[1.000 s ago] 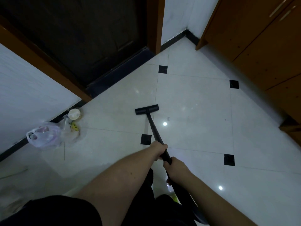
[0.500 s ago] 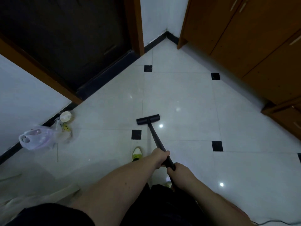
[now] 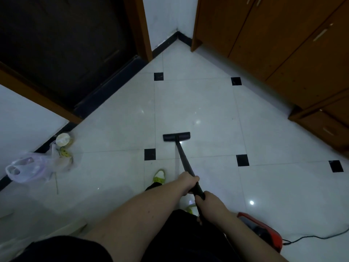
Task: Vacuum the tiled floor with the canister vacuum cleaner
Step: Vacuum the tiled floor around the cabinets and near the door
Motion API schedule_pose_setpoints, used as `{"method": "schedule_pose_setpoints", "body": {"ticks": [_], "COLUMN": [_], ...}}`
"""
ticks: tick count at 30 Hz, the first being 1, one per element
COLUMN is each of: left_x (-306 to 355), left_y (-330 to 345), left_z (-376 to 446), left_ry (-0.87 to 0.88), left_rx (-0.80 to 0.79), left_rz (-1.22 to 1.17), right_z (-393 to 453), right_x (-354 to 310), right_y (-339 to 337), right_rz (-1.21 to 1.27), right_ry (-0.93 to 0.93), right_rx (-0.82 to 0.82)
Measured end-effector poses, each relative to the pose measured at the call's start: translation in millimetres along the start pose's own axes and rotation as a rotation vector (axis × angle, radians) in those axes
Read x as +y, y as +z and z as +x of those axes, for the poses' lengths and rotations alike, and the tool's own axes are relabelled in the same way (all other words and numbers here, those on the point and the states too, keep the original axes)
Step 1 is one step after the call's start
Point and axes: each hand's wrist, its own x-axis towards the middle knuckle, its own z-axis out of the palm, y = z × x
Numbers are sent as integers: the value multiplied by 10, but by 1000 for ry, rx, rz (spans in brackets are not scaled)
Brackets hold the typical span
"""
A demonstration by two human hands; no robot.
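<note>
Both hands clenched on wand (image 3: 184, 159): left hand (image 3: 188, 183) forward, right hand (image 3: 208, 201) just behind, fingers wrapped around tube. Wand angled down to nozzle (image 3: 176, 137), flat on floor (image 3: 198, 103). Red canister (image 3: 264, 230) behind nozzle, near right forearm; cord (image 3: 317, 237) trailed from canister. Shoe (image 3: 159, 175) left of wand. Bag (image 3: 28, 167) far left of nozzle, by wall.

The black wand (image 3: 184, 159) is gripped by the left hand (image 3: 188, 183) and right hand (image 3: 209, 202); its floor head (image 3: 176, 137) is pressed flat on the white tiled floor (image 3: 207, 103).
</note>
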Motion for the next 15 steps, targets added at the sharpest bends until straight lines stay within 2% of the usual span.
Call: {"method": "schedule_pose_setpoints", "body": {"ticks": [5, 11, 15], "left_x": [227, 470, 629], "left_y": [-262, -589, -792], "left_z": [205, 444, 567], "left_ry": [19, 25, 41], "left_rx": [10, 9, 11], "left_rz": [93, 129, 195], "right_z": [208, 487, 637], "right_x": [-291, -654, -896], "right_y": [24, 75, 122], "right_rz": [65, -9, 45], "right_ry": [26, 48, 63], "right_rx": [34, 105, 109]}}
